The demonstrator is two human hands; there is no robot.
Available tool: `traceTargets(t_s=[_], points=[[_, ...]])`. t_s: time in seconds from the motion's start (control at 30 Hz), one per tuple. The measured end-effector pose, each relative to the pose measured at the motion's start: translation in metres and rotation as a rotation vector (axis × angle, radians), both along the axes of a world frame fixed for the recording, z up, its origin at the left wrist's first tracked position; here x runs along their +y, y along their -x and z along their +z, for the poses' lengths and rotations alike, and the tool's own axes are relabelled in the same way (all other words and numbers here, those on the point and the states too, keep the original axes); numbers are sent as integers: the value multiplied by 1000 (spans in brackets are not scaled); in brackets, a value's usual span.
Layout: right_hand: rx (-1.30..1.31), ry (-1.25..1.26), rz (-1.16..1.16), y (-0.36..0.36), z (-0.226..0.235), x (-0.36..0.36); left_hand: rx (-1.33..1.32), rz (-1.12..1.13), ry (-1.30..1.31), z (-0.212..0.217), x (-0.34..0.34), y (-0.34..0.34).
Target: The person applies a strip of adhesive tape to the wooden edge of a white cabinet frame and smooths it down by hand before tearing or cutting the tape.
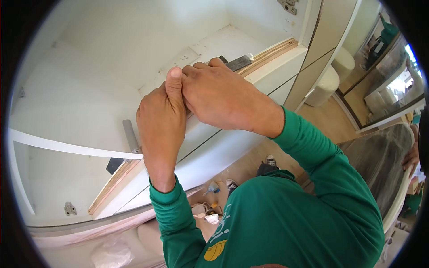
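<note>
Both hands are closed side by side over the raw wooden front edge (273, 52) of a white cabinet. My right hand (219, 91) has its fingers curled down over the far side. From beside its knuckles sticks out a dark grey flat metal bar (239, 63), lying along the edge. My left hand (161, 111) is also closed, its thumb up against my right hand; what lies under its fingers is hidden. By my left hand a grey round rod (130, 135) slants up inside the cabinet. Whether the rod and the bar belong together is hidden.
A white divider strip (80, 145) crosses the cabinet at left, with a black piece (115, 165) beside its end. Metal hinges (70, 208) sit on the cabinet walls. Round stools (323, 87) stand at right. Another person's hand (411, 157) touches a plastic-wrapped panel (377, 165).
</note>
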State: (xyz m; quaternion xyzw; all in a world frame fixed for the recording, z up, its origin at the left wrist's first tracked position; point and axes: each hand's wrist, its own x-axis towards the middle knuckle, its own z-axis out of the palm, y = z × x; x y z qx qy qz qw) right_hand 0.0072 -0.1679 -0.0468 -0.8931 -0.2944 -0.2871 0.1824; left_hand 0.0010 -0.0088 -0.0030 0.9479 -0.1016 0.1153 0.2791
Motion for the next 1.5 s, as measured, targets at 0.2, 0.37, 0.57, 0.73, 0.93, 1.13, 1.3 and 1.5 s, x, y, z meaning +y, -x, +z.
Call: traceTargets(t_s=[0.2, 0.37, 0.57, 0.73, 0.93, 1.13, 1.3, 1.5], points=[[2, -34, -23, 0, -1, 0, 23, 13, -44, -1, 1, -3], [58, -41, -37, 2, 0, 1, 40, 2, -37, 0, -1, -9], [77, -59, -65, 4, -3, 2, 95, 11, -16, 1, -3, -9], [70, -53, -73, 4, 0, 7, 86, -14, 18, 2, 1, -12], [24, 3, -127, 1, 0, 5, 72, -122, 14, 5, 5, -16], [9, -9, -69, 3, 5, 5, -116, -88, 0, 0, 7, -4], [29, -58, 83, 0, 3, 10, -66, 9, -33, -1, 11, 5], [25, -47, 80, -4, 2, 2, 26, 12, -40, 6, 2, 2]])
